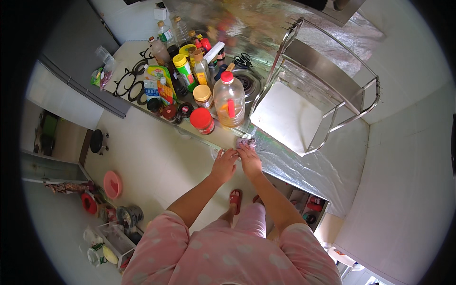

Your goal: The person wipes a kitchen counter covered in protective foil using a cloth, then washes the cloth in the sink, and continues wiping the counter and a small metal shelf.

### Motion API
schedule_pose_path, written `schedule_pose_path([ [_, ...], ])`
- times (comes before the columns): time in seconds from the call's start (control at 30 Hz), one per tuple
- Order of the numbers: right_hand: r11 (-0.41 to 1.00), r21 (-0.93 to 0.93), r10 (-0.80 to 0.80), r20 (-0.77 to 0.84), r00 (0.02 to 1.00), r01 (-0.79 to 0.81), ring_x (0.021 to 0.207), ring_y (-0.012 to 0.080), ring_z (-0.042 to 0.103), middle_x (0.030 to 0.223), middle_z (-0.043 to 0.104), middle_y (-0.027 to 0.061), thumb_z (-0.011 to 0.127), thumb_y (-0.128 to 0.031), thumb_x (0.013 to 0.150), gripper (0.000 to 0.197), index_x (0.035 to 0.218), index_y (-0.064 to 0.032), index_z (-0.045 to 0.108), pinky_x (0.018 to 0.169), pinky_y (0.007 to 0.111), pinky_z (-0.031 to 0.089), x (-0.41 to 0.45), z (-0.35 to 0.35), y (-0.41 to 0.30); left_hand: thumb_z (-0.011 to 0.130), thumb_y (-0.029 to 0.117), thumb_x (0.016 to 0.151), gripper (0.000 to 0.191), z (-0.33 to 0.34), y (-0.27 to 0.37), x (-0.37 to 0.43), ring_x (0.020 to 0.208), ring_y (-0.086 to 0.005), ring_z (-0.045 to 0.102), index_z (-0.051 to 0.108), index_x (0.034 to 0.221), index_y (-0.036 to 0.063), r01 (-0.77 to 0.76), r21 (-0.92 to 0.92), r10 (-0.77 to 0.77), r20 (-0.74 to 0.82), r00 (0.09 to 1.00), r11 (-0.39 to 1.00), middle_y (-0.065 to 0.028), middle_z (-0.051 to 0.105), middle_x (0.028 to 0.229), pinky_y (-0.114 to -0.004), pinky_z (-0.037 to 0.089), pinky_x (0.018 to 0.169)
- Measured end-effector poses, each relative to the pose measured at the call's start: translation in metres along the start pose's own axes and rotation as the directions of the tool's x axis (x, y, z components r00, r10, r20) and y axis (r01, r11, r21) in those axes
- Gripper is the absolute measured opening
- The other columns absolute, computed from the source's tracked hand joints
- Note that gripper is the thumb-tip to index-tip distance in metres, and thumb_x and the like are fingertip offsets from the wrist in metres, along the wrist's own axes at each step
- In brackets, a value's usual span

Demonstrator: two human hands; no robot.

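My right hand (250, 161) presses its fingers on a crumpled, greyish-purple cloth (245, 142) near the counter's front edge. Close beside it, my left hand (224, 165) rests at the counter edge with its fingers somewhat apart and nothing visible in it. Just beyond the cloth stands a large clear plastic oil bottle (229, 101) with a red cap and a little yellow liquid at the bottom. Left of that bottle is a red-lidded jar (202, 121). Clear plastic film (285, 167) covers the counter to the right of my hands.
A metal rack (317, 76) stands on the right of the counter. Seasoning bottles, including a green-and-yellow one (185, 73), crowd the left, with black pan supports (137, 91) beyond. Scissors (243, 60) lie behind the gas burner (245, 82). An open drawer (310, 206) sits below the counter.
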State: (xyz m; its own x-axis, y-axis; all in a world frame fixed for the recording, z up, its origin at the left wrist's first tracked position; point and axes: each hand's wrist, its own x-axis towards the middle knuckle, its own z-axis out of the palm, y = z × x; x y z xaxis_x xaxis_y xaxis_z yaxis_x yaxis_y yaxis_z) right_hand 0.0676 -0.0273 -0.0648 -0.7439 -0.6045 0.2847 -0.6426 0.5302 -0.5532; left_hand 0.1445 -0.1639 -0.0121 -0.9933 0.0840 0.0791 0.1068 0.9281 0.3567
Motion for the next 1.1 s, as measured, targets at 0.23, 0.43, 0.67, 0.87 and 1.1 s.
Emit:
schedule_pose_path([
  [0.23, 0.993, 0.055, -0.106, 0.112, 0.988, 0.1, 0.123, 0.0229, 0.045, 0.128, 0.052, 0.0062, 0.05, -0.005, 0.08, 0.032, 0.109, -0.0111, 0.06, 0.105, 0.039, 0.033, -0.012, -0.02, 0.006, 0.064, 0.007, 0.07, 0.044, -0.012, -0.003, 0.002, 0.121, -0.0261, 0.04, 0.054, 0.113, 0.0079, 0.041, -0.06, -0.045, -0.054, 0.998, 0.997, -0.0095, 0.044, 0.121, -0.05, 0.029, 0.103],
  [0.43, 0.999, 0.009, -0.045, 0.075, 0.996, 0.044, 0.123, 0.0228, 0.045, 0.127, 0.053, 0.0058, 0.048, -0.006, 0.081, 0.033, 0.111, -0.0122, 0.06, 0.106, 0.038, 0.033, -0.051, -0.044, 0.026, 0.066, 0.007, 0.069, 0.045, 0.005, 0.022, 0.024, 0.12, -0.0297, 0.04, 0.054, 0.113, 0.0074, -0.102, -0.097, 0.093, -0.094, 0.991, 0.99, -0.0113, 0.043, 0.124, -0.05, 0.031, 0.101],
  [0.67, 0.993, -0.054, 0.106, -0.013, 0.994, -0.107, 0.122, 0.0242, 0.046, 0.128, 0.052, 0.0073, 0.047, -0.007, 0.08, 0.036, 0.113, -0.0125, 0.06, 0.105, 0.038, 0.034, -0.106, -0.094, 0.058, 0.066, 0.008, 0.07, 0.046, 0.033, 0.074, 0.053, 0.121, -0.0301, 0.039, 0.053, 0.114, 0.0073, -0.28, -0.166, 0.274, -0.063, 0.96, 0.945, -0.0123, 0.041, 0.126, -0.049, 0.03, 0.102],
  [0.87, 0.936, -0.139, 0.315, -0.078, 0.946, -0.323, 0.124, 0.0257, 0.043, 0.132, 0.048, 0.0071, 0.045, -0.007, 0.08, 0.039, 0.116, -0.013, 0.058, 0.105, 0.038, 0.034, -0.16, -0.141, 0.094, 0.067, 0.011, 0.071, 0.045, 0.051, 0.114, 0.077, 0.122, -0.0314, 0.039, 0.054, 0.114, 0.0046, -0.401, -0.179, 0.411, 0.021, 0.911, 0.898, -0.0148, 0.042, 0.125, -0.046, 0.031, 0.103],
  [1.1, 0.784, -0.242, 0.55, -0.156, 0.821, -0.571, 0.125, 0.0265, 0.042, 0.133, 0.047, 0.0078, 0.049, -0.008, 0.08, 0.039, 0.118, -0.0123, 0.056, 0.106, 0.039, 0.031, -0.202, -0.196, 0.131, 0.065, 0.01, 0.073, 0.044, 0.062, 0.164, 0.105, 0.12, -0.0323, 0.041, 0.053, 0.115, 0.0019, -0.465, -0.293, 0.501, 0.057, 0.864, 0.835, -0.0157, 0.042, 0.126, -0.039, 0.036, 0.102],
])
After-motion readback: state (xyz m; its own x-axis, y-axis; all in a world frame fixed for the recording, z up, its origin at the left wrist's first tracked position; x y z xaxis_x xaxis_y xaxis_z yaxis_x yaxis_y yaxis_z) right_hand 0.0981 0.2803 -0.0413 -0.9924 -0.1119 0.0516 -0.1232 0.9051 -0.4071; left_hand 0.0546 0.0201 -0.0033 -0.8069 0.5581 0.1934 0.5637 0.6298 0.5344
